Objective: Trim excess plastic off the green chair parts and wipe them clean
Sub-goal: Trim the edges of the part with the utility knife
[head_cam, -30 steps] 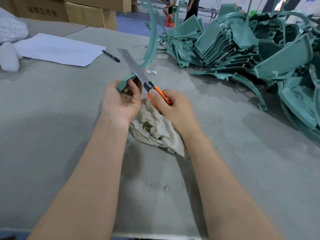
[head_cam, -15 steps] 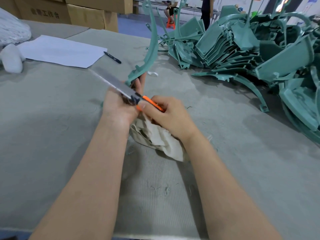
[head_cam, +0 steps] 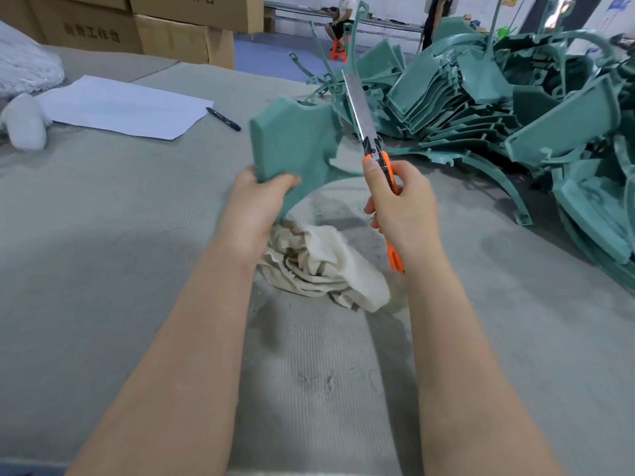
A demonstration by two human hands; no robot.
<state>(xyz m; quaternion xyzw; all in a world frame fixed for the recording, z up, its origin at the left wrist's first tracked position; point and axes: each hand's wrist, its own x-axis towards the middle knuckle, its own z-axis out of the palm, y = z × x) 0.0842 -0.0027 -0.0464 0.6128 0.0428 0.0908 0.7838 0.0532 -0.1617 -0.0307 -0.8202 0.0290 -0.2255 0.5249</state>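
Chair part (head_cam: 292, 142) above left hand (head_cam: 256, 201), apparently gripped

We see the left hand (head_cam: 256, 204) gripping a green chair part (head_cam: 295, 146) raised above the grey table (head_cam: 103, 235), while the right hand (head_cam: 402, 204) holds an orange-handled knife (head_cam: 372, 139), blade pointing up and away. A beige cloth (head_cam: 319, 266) lies crumpled beneath them, and a pile of green parts (head_cam: 498, 97) sits to the right.

A grey felt-covered table (head_cam: 103, 269) carries a crumpled cream cloth (head_cam: 326, 266) near its middle, a white sheet of paper (head_cam: 123, 106) with a black pen (head_cam: 223, 119) just beside it, and a heap of green chair parts (head_cam: 481, 97) on the right.
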